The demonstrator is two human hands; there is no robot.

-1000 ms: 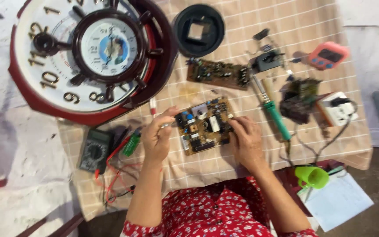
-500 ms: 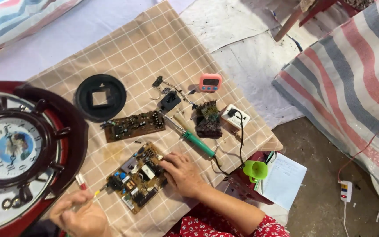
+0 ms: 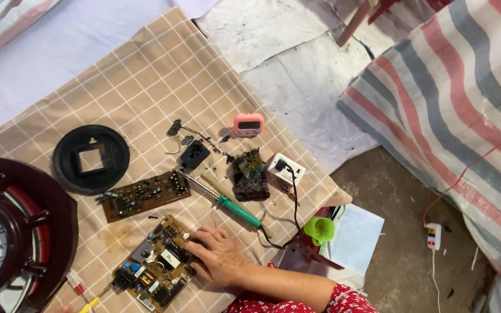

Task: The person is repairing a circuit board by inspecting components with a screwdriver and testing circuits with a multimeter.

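Under the flat, open right hand (image 3: 218, 255), a crowded brown circuit board (image 3: 155, 269); left hand unseen.

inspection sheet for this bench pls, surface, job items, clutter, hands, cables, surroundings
surface: checked beige cloth over the table.
job's things: circuit board under the right hand; green-handled soldering iron beside it.
clutter: second circuit board, black round clock back, wall clock, pink timer, green funnel.
hands: right hand lies flat on the board's edge, no closed grip; left hand not in view.
cables: black cord runs from the white socket.
surroundings: striped tarp, power strip on the floor.
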